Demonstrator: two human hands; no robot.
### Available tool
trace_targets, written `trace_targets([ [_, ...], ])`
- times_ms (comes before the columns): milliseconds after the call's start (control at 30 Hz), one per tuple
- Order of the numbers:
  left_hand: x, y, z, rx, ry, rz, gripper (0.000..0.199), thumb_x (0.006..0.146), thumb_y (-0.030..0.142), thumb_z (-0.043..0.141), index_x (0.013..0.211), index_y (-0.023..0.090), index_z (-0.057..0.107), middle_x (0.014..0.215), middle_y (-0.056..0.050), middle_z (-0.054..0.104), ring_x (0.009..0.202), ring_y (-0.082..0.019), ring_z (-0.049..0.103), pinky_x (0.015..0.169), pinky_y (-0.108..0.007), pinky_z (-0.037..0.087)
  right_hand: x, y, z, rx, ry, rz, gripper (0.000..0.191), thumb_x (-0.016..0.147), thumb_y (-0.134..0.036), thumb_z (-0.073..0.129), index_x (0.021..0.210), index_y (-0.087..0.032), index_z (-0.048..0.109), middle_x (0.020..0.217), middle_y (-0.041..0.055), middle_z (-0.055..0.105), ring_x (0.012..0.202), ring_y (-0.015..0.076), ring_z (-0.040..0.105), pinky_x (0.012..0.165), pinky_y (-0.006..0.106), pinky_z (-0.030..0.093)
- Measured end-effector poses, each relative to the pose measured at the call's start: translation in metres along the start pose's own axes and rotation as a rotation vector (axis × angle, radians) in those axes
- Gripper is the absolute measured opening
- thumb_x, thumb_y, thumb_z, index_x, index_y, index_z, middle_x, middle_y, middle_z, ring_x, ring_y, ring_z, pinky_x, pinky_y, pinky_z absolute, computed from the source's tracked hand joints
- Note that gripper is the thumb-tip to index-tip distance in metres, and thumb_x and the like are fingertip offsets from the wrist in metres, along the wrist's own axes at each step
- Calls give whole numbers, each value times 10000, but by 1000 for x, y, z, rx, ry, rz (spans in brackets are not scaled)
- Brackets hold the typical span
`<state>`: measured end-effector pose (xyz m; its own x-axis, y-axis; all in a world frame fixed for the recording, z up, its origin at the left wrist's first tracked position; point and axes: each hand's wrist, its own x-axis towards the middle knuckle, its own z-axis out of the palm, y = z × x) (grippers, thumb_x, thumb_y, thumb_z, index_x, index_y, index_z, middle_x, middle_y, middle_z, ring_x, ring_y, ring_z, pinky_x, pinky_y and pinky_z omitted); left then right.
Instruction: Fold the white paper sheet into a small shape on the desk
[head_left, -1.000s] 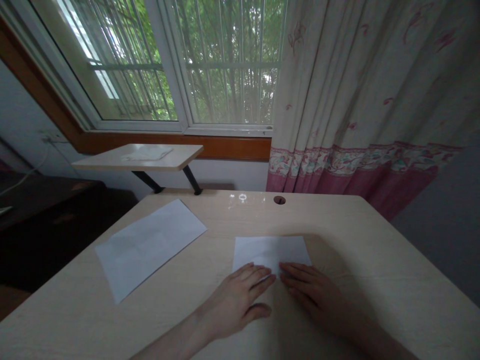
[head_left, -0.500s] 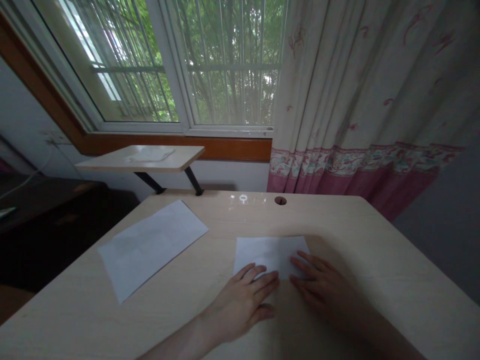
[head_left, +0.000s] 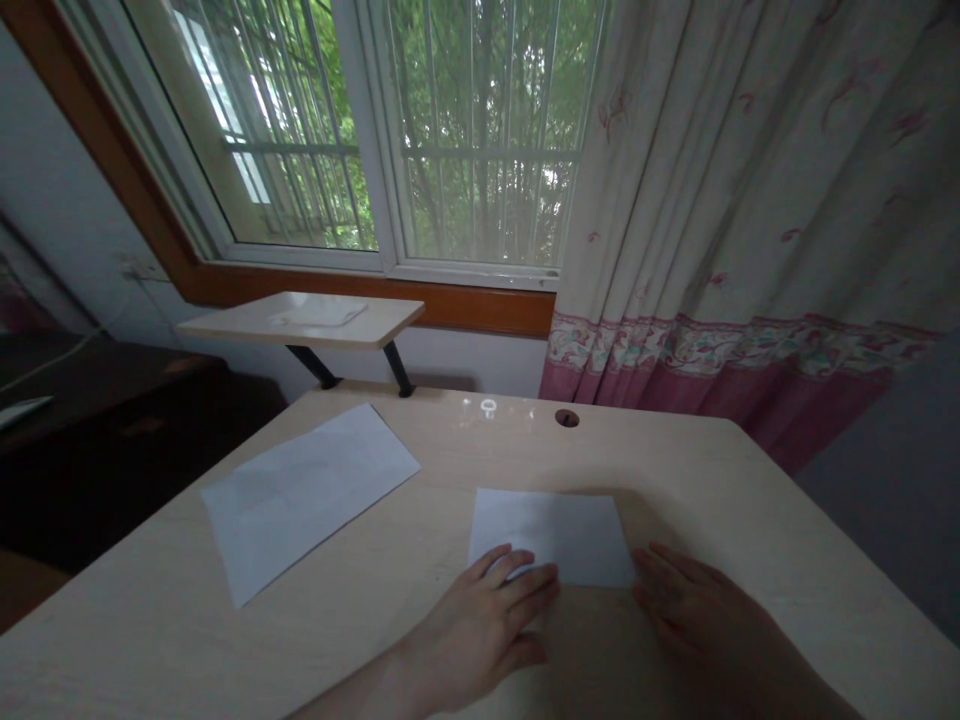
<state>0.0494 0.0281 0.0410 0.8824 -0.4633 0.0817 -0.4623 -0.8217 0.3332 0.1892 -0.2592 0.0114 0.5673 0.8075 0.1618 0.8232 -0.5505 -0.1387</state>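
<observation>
A small white sheet of paper (head_left: 559, 535) lies flat on the light wooden desk (head_left: 360, 560). My left hand (head_left: 491, 620) rests on its lower left edge, palm down, with the fingers apart and nothing gripped. At the sheet's right edge is my right hand (head_left: 694, 605), its fingertips beside the corner and its fingers close together; the underside of that hand is in shadow, so anything between the fingers is hidden.
Larger white paper (head_left: 311, 495) lies on the desk's left part. A small raised shelf (head_left: 382, 325) on black legs stands at the back left, bearing a white item. A round hole (head_left: 567, 418) is near the back edge. Window and curtain (head_left: 712, 200) are behind.
My right hand has slid off the small sheet to the right, and its fingers have drawn closer together. My left hand stays on the lower left edge. The view has tilted slightly.
</observation>
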Motion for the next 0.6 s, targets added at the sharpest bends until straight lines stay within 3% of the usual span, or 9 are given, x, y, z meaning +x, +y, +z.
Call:
trace_targets([
  [200,-2,-1,-1,-26,3,0,590,948,404,547,1472,269,312,1513,1,378,1371,-274,355,1165,-465,255,5,5,-10,134,-157,20,348,950,-304,426,1189,-274,677,1320,34,591,1203,256,568,1013,425,477],
  [333,-2,-1,-2,-60,20,2,580,947,387,553,1469,290,320,1496,-2,407,1362,-278,375,1160,-478,266,12,7,-20,187,-162,47,355,971,-339,396,1169,-283,685,1262,27,641,1143,240,614,978,390,495],
  [467,-2,-1,-2,-96,37,-13,611,951,344,556,1487,291,271,1508,-30,385,1350,-261,407,1149,-470,303,20,5,-11,150,42,161,437,988,-369,322,865,-251,723,892,53,735,816,221,696,751,359,558],
  [600,-4,-3,-3,-143,108,-40,535,979,287,499,1474,296,296,1514,-41,375,1366,-230,391,1127,-418,364,29,0,16,145,293,105,430,988,-370,307,844,-232,688,898,84,714,857,229,672,782,365,547],
])
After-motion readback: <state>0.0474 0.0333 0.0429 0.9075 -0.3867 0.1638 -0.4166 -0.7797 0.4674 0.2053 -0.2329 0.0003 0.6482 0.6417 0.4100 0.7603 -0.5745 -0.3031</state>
